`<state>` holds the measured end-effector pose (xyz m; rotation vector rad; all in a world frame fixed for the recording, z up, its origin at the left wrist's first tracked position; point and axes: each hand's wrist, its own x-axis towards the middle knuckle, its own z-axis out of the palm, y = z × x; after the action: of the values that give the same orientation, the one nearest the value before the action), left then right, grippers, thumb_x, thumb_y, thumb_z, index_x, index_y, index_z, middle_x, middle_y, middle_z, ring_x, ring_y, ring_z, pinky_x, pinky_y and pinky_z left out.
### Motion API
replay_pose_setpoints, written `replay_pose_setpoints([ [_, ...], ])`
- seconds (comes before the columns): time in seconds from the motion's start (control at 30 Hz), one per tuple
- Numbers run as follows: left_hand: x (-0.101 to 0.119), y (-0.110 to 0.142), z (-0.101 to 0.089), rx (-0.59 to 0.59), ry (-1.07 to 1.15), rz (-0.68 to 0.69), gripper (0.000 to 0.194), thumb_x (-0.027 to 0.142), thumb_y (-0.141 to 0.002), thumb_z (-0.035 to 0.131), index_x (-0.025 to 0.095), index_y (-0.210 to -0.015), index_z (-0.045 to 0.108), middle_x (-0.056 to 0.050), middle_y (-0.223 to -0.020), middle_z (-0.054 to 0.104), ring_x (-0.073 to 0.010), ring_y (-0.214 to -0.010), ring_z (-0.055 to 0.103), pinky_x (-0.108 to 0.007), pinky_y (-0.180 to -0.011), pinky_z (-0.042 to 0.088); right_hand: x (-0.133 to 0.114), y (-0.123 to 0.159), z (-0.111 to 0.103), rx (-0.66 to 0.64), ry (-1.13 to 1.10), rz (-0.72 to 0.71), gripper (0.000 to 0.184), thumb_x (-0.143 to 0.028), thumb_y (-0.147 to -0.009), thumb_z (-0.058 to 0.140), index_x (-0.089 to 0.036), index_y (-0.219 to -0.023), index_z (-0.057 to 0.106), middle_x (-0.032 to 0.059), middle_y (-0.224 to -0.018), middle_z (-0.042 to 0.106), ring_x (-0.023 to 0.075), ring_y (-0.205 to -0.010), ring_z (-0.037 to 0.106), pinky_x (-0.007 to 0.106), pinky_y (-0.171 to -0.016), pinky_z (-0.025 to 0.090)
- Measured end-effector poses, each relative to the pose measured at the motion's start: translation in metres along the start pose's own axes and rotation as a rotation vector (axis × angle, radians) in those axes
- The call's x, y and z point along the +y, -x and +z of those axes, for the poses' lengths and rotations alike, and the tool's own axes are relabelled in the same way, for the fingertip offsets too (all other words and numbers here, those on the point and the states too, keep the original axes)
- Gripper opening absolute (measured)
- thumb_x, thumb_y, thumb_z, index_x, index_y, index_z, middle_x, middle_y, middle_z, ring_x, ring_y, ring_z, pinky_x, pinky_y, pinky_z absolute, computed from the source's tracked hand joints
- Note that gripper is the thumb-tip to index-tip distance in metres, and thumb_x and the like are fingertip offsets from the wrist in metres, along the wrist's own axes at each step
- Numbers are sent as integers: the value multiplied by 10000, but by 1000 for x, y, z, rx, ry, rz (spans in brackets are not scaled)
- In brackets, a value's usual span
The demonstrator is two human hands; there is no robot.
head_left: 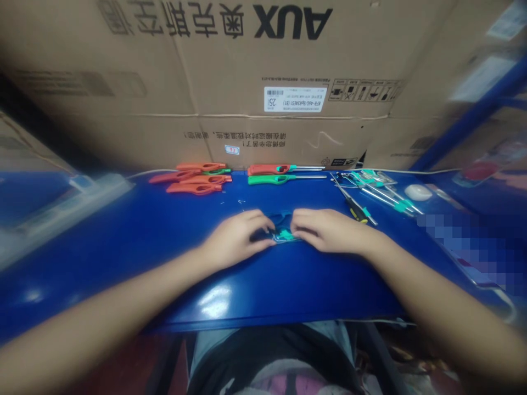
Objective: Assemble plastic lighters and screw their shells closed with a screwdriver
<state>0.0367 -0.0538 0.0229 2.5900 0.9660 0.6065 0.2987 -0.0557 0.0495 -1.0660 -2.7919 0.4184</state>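
Observation:
At the middle of the blue table, my left hand (241,235) and my right hand (325,227) face each other, fingers pinched on the two sides of a small lighter inner assembly (284,236). It has a teal plastic part with thin pale wires, partly covered by my fingers. Just behind it is a dark blue piece (280,220) that looks like a lighter shell, hard to make out against the table. A black-and-yellow screwdriver (356,210) lies beyond my right hand.
Orange lighter casings (195,187) lie at the back left. A red lighter (269,169) and a green lighter (267,179) rest near the cardboard wall (230,77). Metal lighter tubes with teal parts (387,189) and a white round object (418,192) are at the back right.

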Motion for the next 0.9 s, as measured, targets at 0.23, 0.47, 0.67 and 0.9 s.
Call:
replay_pose_setpoints([
  [0.23,0,-1,-1,-18,-32,-16,225,315,-888,727,218,-1087,688,-43,-1079,684,-209,-978,660,-304,-811,529,0,-1,3,-16,23,7,107,-259,-985,541,-194,-974,624,44,-1006,635,171,-828,601,271,-687,403],
  [0.47,-2,-1,1,-20,-51,-9,248,314,-889,728,208,-1109,680,-62,-1111,685,-232,-1029,655,-348,-868,541,0,-1,4,1,34,-19,127,-252,-989,528,-189,-944,629,48,-991,635,165,-803,598,270,-669,400],
  [0.67,-3,-2,1,-38,-59,27,239,330,-901,717,203,-1099,675,-59,-1080,711,-234,-1020,650,-364,-889,530,1,0,4,13,36,-36,123,-235,-980,528,-192,-937,635,45,-972,636,163,-782,586,277,-657,394],
  [0.9,-2,-1,2,-44,-58,19,229,320,-898,719,204,-1091,676,-64,-1084,706,-237,-1024,648,-366,-894,531,0,0,3,34,61,-49,137,-238,-979,523,-188,-914,632,43,-959,635,153,-760,576,270,-647,381],
])
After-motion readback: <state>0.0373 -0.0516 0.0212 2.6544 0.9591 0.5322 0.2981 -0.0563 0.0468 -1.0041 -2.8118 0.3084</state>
